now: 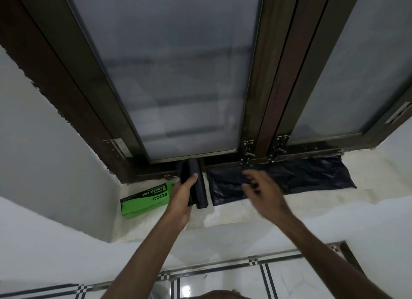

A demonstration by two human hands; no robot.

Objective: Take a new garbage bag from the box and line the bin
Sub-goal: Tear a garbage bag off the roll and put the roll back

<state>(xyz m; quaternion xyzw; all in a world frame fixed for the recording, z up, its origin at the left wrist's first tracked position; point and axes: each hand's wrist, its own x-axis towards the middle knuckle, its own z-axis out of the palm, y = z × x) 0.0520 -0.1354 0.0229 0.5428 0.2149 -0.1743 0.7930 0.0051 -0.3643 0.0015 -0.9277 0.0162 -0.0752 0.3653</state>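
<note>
A green garbage-bag box lies on the white window sill at the left. My left hand is shut on a black roll of garbage bags, held just above the sill to the right of the box. One black bag lies unrolled and flat along the sill, right of the roll. My right hand hovers over the left part of that flat bag, blurred, with fingers apart and curled. No bin is in view.
A dark-framed window with frosted panes rises directly behind the sill, with metal latches at its base. White walls flank the sill. Below is a white tiled wall with black stripes.
</note>
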